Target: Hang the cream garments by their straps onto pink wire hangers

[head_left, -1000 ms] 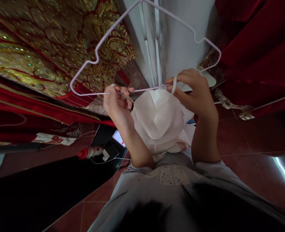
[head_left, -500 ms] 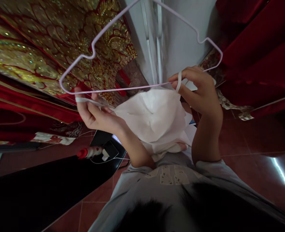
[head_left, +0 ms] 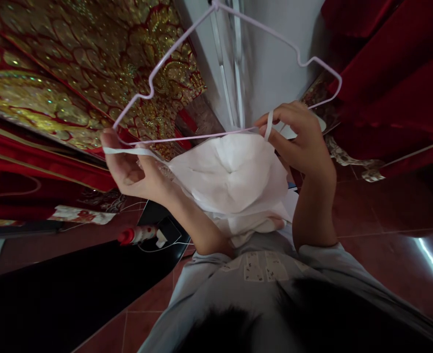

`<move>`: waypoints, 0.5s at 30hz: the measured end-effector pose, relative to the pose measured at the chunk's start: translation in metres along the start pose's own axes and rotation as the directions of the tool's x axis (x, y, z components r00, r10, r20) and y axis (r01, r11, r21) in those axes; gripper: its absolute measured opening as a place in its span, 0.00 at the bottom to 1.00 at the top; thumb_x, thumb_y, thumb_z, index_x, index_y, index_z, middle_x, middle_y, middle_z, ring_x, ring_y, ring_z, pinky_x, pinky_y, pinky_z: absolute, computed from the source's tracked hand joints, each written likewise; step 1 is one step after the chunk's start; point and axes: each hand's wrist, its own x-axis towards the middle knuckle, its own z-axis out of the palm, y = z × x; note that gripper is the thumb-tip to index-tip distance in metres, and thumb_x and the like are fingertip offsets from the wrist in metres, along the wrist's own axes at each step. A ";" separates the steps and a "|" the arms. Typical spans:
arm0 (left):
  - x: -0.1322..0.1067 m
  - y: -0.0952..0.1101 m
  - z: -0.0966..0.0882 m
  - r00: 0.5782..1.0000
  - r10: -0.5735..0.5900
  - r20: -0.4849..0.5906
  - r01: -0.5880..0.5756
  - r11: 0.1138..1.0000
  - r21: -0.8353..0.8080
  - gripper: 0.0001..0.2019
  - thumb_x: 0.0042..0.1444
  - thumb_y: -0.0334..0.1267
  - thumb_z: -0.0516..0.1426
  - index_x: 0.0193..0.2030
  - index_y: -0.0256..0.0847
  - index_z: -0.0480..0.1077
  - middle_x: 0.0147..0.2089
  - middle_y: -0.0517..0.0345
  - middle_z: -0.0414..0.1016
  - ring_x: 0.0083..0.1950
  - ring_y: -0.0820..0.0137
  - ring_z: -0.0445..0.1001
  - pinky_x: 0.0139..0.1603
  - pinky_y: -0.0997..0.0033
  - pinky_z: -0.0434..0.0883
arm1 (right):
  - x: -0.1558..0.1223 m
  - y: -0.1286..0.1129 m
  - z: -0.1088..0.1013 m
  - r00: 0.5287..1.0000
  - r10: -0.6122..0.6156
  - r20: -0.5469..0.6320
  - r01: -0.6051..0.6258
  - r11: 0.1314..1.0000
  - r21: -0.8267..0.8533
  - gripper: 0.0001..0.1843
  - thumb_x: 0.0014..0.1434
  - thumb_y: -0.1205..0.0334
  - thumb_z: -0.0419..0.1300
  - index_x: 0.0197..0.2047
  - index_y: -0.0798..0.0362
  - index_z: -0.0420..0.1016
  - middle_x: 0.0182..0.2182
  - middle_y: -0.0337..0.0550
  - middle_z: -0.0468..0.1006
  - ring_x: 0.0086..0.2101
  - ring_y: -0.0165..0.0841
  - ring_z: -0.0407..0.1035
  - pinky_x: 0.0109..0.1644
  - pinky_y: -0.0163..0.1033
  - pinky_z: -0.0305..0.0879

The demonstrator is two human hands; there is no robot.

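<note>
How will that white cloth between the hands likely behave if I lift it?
Probably floppy: the white cloth lies in soft creases and folds. Likely light for its size, as it looks thin. The white strap, stretched over the spread left hand, might slip off if let slack.

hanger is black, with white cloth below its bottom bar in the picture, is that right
Not quite: the hanger is pale lilac-pink, not black, as the head view shows. The white cloth is indeed below its bottom bar in the picture.
</note>
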 end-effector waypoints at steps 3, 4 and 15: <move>0.001 -0.013 0.000 0.998 0.067 0.020 -0.066 0.997 -0.031 0.26 0.60 0.48 0.70 0.62 0.42 0.74 0.72 0.40 0.73 0.76 0.42 0.68 0.75 0.41 0.71 | 0.001 -0.001 -0.004 1.000 0.026 -0.006 -0.026 1.000 -0.016 0.09 0.71 0.53 0.59 0.38 0.33 0.79 0.43 0.35 0.88 0.47 0.46 0.76 0.61 0.61 0.70; 0.001 -0.019 0.000 0.997 0.067 0.042 -0.065 0.997 -0.038 0.28 0.62 0.49 0.68 0.64 0.39 0.73 0.72 0.39 0.72 0.73 0.44 0.72 0.72 0.44 0.73 | 0.001 -0.001 -0.004 0.999 0.036 -0.012 -0.036 0.999 -0.017 0.09 0.71 0.53 0.60 0.38 0.33 0.78 0.43 0.35 0.87 0.47 0.46 0.76 0.62 0.61 0.69; 0.037 -0.034 0.017 0.956 0.226 0.185 -0.209 0.972 -0.105 0.13 0.69 0.45 0.62 0.43 0.35 0.71 0.40 0.60 0.67 0.30 0.78 0.60 0.33 0.76 0.62 | 0.000 0.008 0.013 0.997 0.032 -0.072 -0.040 0.992 -0.118 0.09 0.71 0.52 0.61 0.38 0.42 0.74 0.39 0.42 0.83 0.46 0.46 0.74 0.61 0.59 0.68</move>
